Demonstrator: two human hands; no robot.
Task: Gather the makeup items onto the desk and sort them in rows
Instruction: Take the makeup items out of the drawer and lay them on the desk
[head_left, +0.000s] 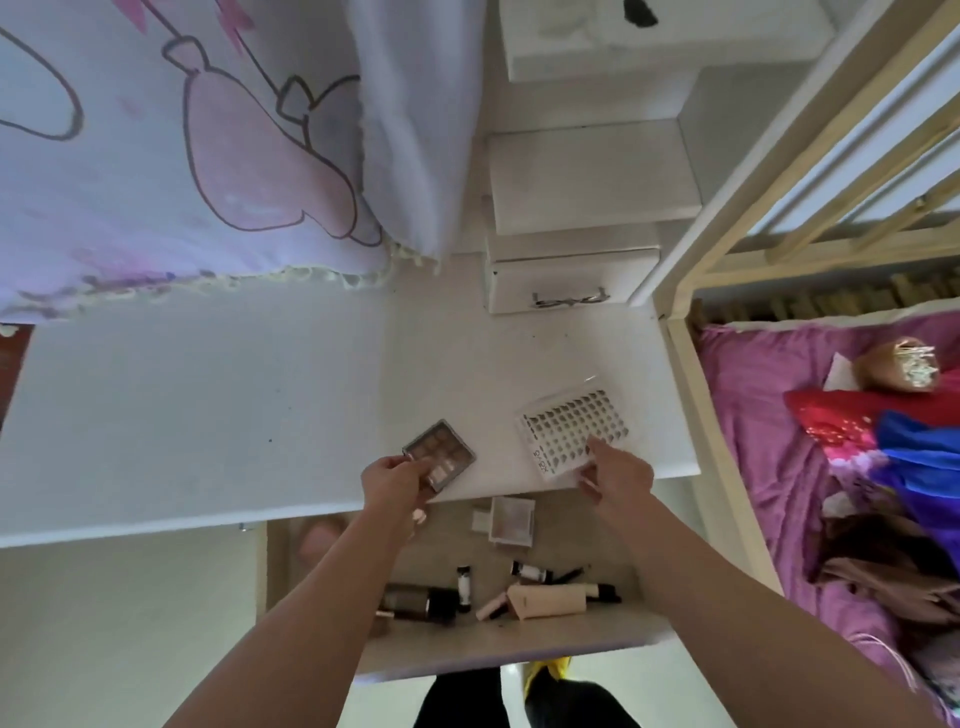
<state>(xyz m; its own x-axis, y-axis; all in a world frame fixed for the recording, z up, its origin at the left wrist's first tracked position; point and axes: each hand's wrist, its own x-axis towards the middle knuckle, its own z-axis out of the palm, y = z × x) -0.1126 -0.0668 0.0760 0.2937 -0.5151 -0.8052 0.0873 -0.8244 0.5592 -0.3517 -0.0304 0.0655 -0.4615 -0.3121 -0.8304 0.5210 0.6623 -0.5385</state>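
Observation:
A grey eyeshadow palette (439, 453) lies near the front edge of the white desk (208, 415), and my left hand (392, 480) grips its near corner. To its right sits a clear flat case of small dark pieces (574, 428); my right hand (618, 475) holds its near edge. Below the desk edge an open drawer (519, 639) holds a square white compact (511, 519), a beige tube (550, 600), a dark bottle (415, 603) and several small vials and sticks.
A pink-and-lilac printed cloth (182, 182) hangs over the desk's back left. White stacked drawers (571, 280) stand at the back. A wooden bed frame (691, 374) with a purple sheet and piled clothes borders the desk on the right.

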